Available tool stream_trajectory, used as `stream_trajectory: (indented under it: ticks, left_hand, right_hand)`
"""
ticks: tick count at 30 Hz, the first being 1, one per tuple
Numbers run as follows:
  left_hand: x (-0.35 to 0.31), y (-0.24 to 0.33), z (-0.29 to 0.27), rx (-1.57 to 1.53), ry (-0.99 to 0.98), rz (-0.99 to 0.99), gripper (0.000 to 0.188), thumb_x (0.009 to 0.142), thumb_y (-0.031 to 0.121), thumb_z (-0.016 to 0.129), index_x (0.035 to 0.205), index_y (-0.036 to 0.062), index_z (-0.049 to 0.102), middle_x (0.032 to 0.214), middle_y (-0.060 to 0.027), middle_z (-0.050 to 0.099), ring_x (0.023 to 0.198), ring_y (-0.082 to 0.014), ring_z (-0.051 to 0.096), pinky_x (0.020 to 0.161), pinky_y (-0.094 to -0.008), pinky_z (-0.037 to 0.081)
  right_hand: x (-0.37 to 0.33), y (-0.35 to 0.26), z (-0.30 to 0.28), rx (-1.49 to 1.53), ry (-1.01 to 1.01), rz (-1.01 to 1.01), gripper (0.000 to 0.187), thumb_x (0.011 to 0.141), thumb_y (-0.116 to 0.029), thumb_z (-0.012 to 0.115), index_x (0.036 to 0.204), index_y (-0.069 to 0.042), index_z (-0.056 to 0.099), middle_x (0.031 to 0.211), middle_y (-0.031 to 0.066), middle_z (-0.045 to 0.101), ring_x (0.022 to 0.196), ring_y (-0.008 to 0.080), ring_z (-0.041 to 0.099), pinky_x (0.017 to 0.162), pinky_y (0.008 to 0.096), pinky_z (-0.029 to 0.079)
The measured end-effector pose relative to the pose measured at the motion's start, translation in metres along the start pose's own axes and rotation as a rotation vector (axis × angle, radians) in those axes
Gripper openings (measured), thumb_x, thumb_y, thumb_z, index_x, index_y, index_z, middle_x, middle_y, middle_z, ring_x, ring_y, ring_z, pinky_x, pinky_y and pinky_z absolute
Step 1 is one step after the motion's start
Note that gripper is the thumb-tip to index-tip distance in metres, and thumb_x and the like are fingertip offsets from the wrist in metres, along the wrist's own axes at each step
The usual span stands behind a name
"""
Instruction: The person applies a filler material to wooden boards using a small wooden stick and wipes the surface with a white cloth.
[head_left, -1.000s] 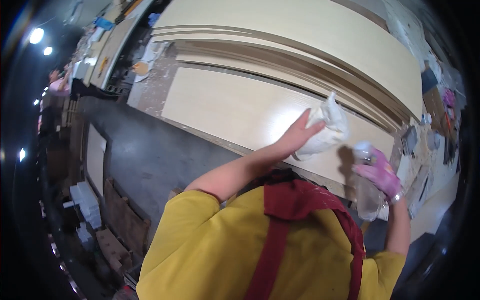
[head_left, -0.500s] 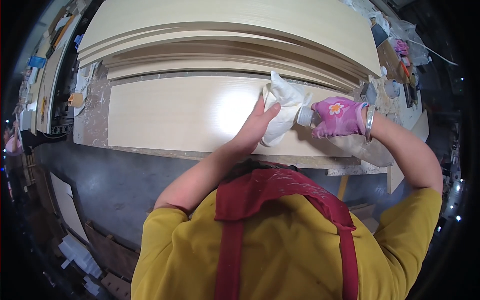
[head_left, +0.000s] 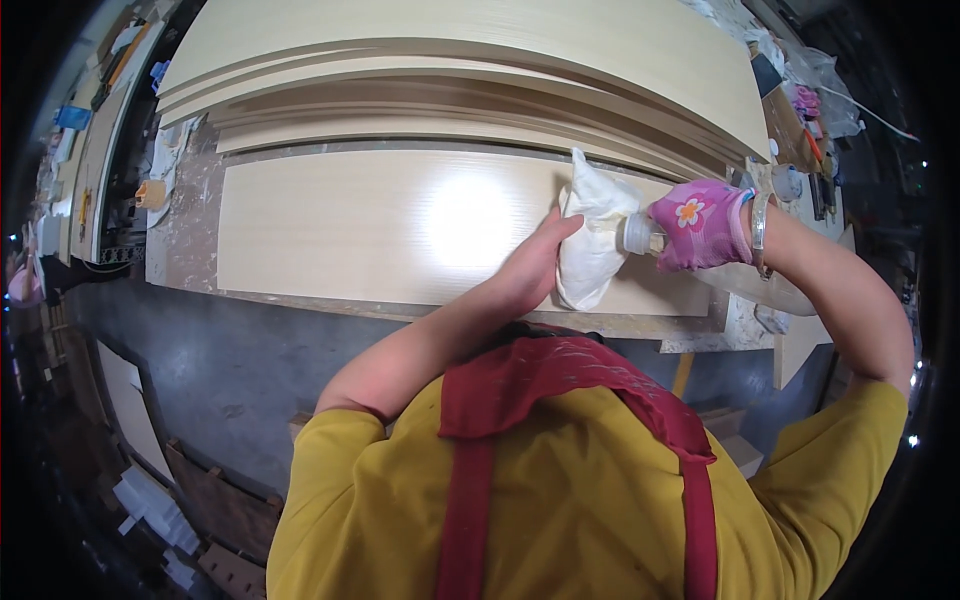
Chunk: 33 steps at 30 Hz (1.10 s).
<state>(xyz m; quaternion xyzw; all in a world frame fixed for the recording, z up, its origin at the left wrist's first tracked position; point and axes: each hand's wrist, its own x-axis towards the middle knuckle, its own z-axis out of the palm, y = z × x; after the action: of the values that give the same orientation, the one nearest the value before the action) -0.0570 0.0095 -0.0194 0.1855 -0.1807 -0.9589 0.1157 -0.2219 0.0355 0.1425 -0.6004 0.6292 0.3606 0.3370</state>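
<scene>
My bare left hand point(head_left: 540, 258) grips a white cloth point(head_left: 595, 235), its thumb folded over the near face. In a pink glove with a flower print, my right hand point(head_left: 700, 225) is wrapped round the neck of a clear plastic bottle point(head_left: 765, 288). The bottle lies tilted sideways, its mouth against the cloth; its body is partly hidden behind the right forearm. Beneath both hands is a pale wood-grain board point(head_left: 340, 230), flat on the bench. Whether liquid is coming out cannot be made out.
Beyond the board rises a stack of similar pale panels point(head_left: 450, 25). The stained workbench point(head_left: 185, 240) shows around it. An orange-tan block point(head_left: 150, 194) sits at its left end. Cluttered tools, a jar point(head_left: 787, 182) and plastic bags point(head_left: 835, 85) lie at the right.
Both hands have shifted to the right with the cloth and the bottle, the bottle mouth staying against the cloth. The board and the stack have not moved.
</scene>
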Motion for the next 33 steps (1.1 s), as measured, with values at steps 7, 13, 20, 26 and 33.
stream_trajectory:
  ticks: [7,13,20,26,33]
  left_hand:
    - [-0.003,-0.002,0.007,-0.083,-0.036,-0.107,0.049,0.099,0.027,0.032,0.14,0.0002,0.027,0.14,-0.0144,0.042,0.128,-0.0258,0.041,0.11,-0.0403,0.028]
    - [0.002,-0.003,0.019,-0.172,-0.041,-0.197,0.051,0.099,0.031,0.031,0.139,-0.0013,0.03,0.139,-0.0156,0.042,0.127,-0.0283,0.042,0.11,-0.0419,0.028]
    - [0.012,-0.001,0.037,-0.229,-0.225,-0.232,0.054,0.098,0.033,0.029,0.139,-0.0021,0.031,0.14,-0.0169,0.04,0.128,-0.0315,0.041,0.111,-0.0437,0.027]
    - [0.009,0.021,0.023,-0.28,-0.147,-0.155,0.058,0.096,0.039,0.037,0.141,0.0034,0.031,0.141,-0.0167,0.04,0.128,-0.0337,0.042,0.109,-0.0462,0.031]
    - [-0.01,0.043,0.005,0.125,0.29,0.229,0.055,0.096,0.036,0.041,0.141,0.0062,0.031,0.138,-0.0135,0.044,0.122,-0.0309,0.047,0.105,-0.0445,0.036]
  right_hand:
    - [0.001,0.007,0.017,-0.02,-0.013,0.022,0.042,0.07,-0.035,0.07,0.1,-0.006,0.065,0.076,0.0157,0.066,0.078,0.0328,0.065,0.072,0.0404,0.05]
    - [-0.011,0.024,0.046,0.199,0.165,-0.039,0.043,0.073,-0.033,0.07,0.107,-0.009,0.06,0.084,0.0164,0.066,0.082,0.0345,0.064,0.072,0.0406,0.049]
    - [-0.038,0.055,0.116,0.699,0.552,-0.216,0.041,0.077,-0.029,0.07,0.11,-0.008,0.057,0.094,0.0163,0.065,0.089,0.0337,0.062,0.079,0.0408,0.047]
    - [-0.074,0.135,0.213,1.42,1.082,-0.076,0.037,0.078,-0.021,0.075,0.108,-0.004,0.06,0.1,0.0052,0.066,0.095,0.0136,0.06,0.088,0.0278,0.046]
    - [-0.037,0.183,0.266,1.454,1.725,0.346,0.037,0.083,-0.011,0.069,0.115,-0.002,0.053,0.107,0.0095,0.064,0.1,0.0164,0.06,0.088,0.0279,0.047]
